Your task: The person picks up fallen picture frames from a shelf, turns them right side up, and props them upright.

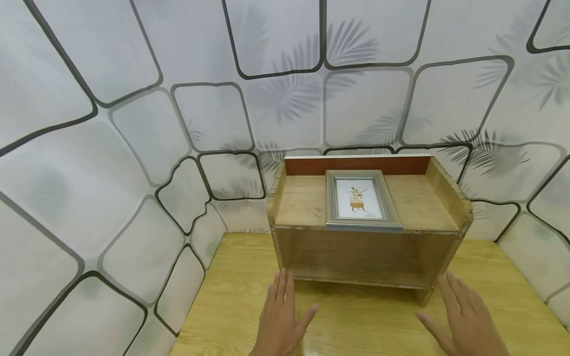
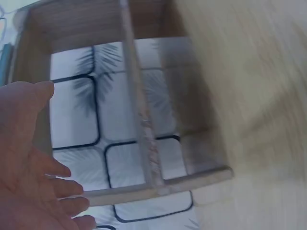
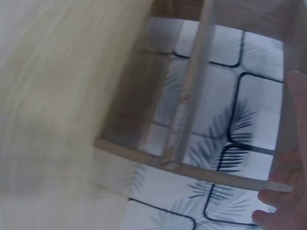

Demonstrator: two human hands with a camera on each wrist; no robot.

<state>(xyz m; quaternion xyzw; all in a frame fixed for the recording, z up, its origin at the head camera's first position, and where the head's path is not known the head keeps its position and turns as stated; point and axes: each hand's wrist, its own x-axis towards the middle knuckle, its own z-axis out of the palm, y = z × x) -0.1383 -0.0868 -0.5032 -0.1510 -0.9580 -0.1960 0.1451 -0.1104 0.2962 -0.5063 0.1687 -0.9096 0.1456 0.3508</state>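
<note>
A small wooden shelf (image 1: 356, 257) stands on the table, with an open compartment below its top. Lying on that top is a picture frame (image 1: 335, 202) with a silvery border and a print of a potted plant. My left hand (image 1: 279, 316) is in front of the shelf's left end, fingers straight, thumb spread toward the middle. At the right end my right hand (image 1: 467, 316) mirrors it, its palm turned inward. Both wrist views show the shelf's open front, with the left palm (image 2: 29, 163) and the right fingers (image 3: 280, 201) beside its ends. Neither hand holds anything.
The light wood table (image 1: 240, 267) runs under the shelf. Behind it and to the sides hangs pale cloth (image 1: 285, 113) with dark rounded outlines and grey leaf prints. A red-brown back board (image 1: 356, 165) rises along the shelf's rear edge.
</note>
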